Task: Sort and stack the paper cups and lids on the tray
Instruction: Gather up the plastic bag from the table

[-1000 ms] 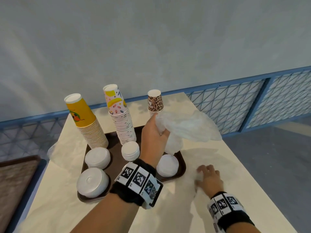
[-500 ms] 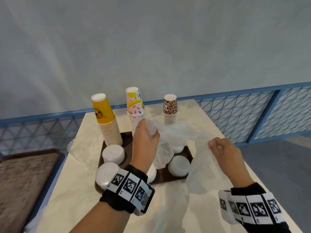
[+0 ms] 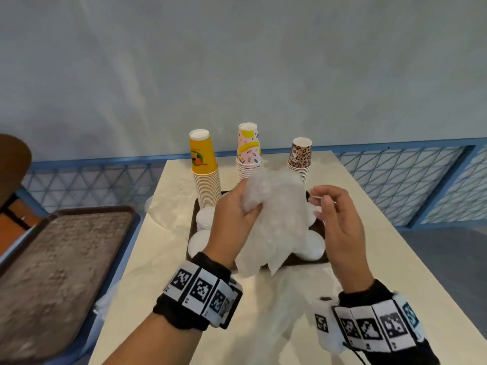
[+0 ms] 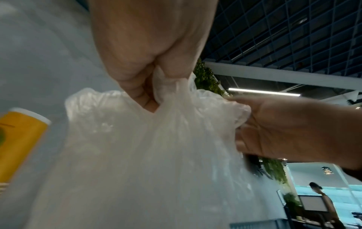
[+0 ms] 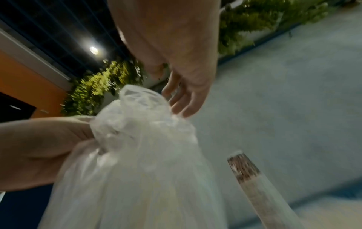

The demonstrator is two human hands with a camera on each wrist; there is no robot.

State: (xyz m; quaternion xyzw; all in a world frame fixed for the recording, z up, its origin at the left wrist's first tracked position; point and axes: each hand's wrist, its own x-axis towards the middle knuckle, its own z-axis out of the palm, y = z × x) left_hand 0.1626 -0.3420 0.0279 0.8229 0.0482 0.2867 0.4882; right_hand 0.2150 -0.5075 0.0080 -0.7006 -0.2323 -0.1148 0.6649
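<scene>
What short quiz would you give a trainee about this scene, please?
1. True or false: the left hand grips the clear plastic bag.
2. Which cup stack stands furthest left? A yellow stack; B leopard-print; C pink patterned.
3. Fill in: the white lids lie on a dark brown ____.
Key: 1 true; 2 A; 3 tray.

Pale grey wall (image 3: 237,61), blue lattice railing (image 3: 395,177), cream table (image 3: 369,233)
</scene>
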